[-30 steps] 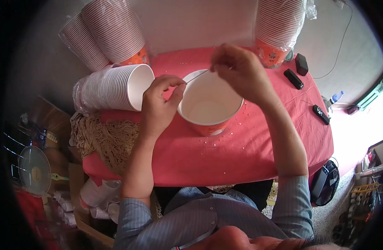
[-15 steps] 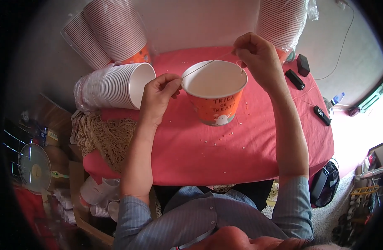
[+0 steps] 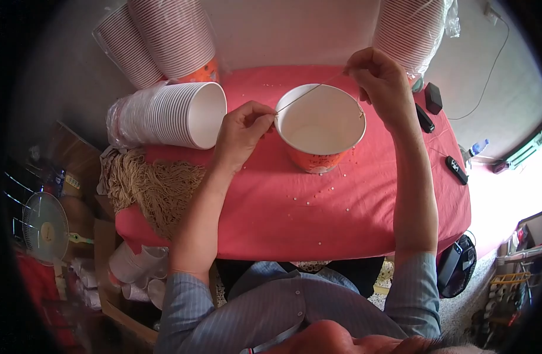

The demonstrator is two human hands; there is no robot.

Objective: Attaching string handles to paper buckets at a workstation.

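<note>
Cord point(image 3: 299, 98) spans an orange paper bucket point(image 3: 321, 131) on the red-clothed surface point(image 3: 265, 218), held in narrow grips: left hand point(image 3: 242, 133) at the left rim, right hand point(image 3: 382, 85) higher; its right end looks attached, its left I cannot tell.

The shirt point(image 3: 247, 315) is a muted blue-grey with fine pale pinstripes, looking greyer over the chest and bluer at the hem and short sleeves point(image 3: 185, 304). The sleeves end near the elbows, leaving forearms and hands point(image 3: 240, 133) bare. Small, round, pale buttons point(image 3: 298, 292) run down the front. Below the hem shows black legwear point(image 3: 365, 276). A narrow, pale band point(image 3: 280, 334) slants across the chest, its kind unclear
</note>
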